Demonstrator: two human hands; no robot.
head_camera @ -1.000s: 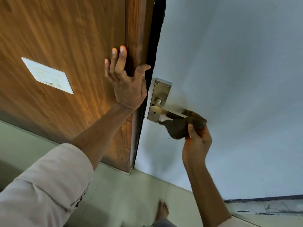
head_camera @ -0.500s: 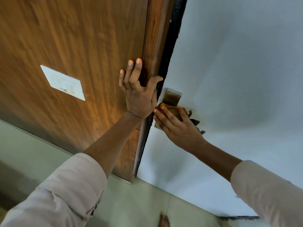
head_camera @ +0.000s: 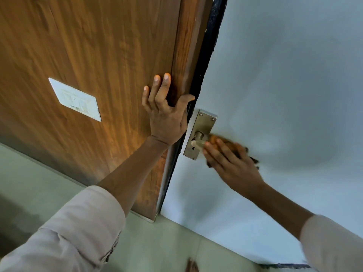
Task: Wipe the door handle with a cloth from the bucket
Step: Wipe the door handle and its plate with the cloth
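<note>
Door handle (head_camera: 198,141): metal lever on a rectangular screwed backplate (head_camera: 200,132), set at the edge of the pale door (head_camera: 275,85); only its root and spindle show, the rest lies under the cloth
Cloth (head_camera: 225,143): brownish rag, bunched over the lever, frayed dark ends poking out past the knuckles (blurred, weave unreadable)
Handling: cloth looks soft, light and limp, best pinched in a wad so it wraps the bar; lever rigid, smooth, likely slick, and may dip under pressure
Right hand (head_camera: 233,163): fingers curled over the cloth, pressing it onto the lever
Left hand (head_camera: 167,118): fingers spread flat on the wood-grain panel (head_camera: 88,55), thumb hooked at its edge, holding nothing
Surroundings: white switch plate (head_camera: 75,99) on the panel; black strip along the door edge; pale floor below
Bucket: not in view
</note>
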